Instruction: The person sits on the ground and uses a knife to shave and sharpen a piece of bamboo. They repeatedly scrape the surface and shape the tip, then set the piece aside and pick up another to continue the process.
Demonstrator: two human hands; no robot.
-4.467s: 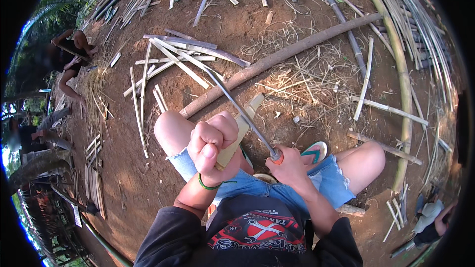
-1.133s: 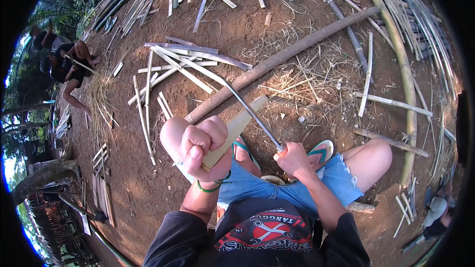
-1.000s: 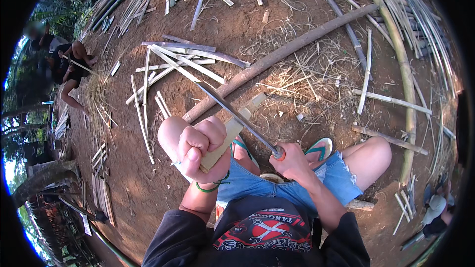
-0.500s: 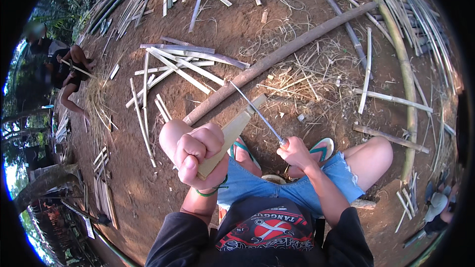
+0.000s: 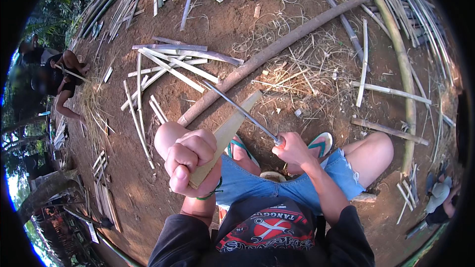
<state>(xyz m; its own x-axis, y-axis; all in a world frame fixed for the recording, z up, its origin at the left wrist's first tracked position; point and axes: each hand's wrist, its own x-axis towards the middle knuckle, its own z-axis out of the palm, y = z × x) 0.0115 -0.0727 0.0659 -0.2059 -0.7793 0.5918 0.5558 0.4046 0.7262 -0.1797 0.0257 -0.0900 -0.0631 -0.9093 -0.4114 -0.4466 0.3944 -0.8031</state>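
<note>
A tapered, pale flat bamboo piece (image 5: 228,127) is clasped in my left hand (image 5: 189,157), its fingers wrapped round the lower end. The narrow end points away from me, up and to the right. In my right hand (image 5: 293,152), closed round the handle, is a knife with a long thin blade (image 5: 236,107). That blade lies slantwise across the upper part of the bamboo piece, its tip reaching past the piece's left side. Both hands are held above my lap and feet.
A long brown pole (image 5: 277,49) lies diagonally on the ground ahead. Split bamboo strips (image 5: 173,64) are heaped left of it, with shavings (image 5: 307,74) to its right. A thick bamboo pole (image 5: 403,69) runs along the right. Another person (image 5: 62,71) sits far left, holding a strip.
The knife blade has swung to a flatter slant, its tip moving left. It now crosses the bamboo piece a little lower down. Both hands keep their hold.
</note>
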